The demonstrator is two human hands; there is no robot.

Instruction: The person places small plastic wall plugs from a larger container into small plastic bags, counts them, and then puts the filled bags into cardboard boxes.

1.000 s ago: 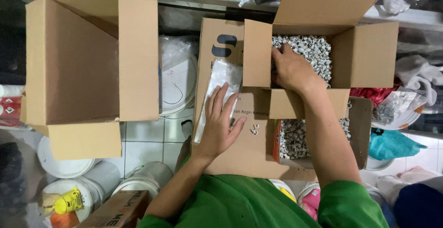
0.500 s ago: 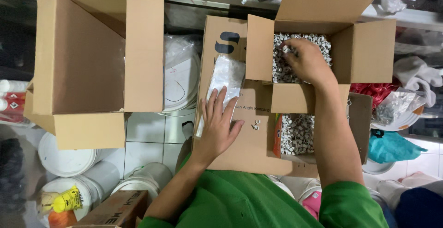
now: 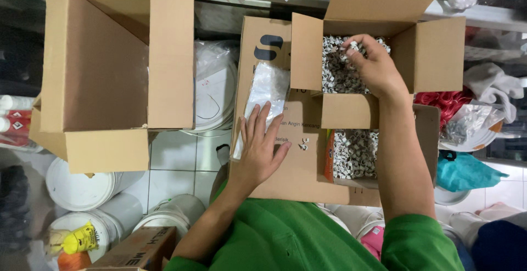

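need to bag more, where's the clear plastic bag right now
In the head view, the clear plastic bag lies left of centre on the flat cardboard sheet, pinned under the left hand, beside the box of small white pieces.

Under the right hand point(image 3: 374, 68) the small clips point(image 3: 343, 73) are white and grey in a plain brown cardboard box point(image 3: 428, 57), the bag point(image 3: 263, 103) under the left hand point(image 3: 259, 150) is clear, and both sleeves point(image 3: 307, 243) are solid green.
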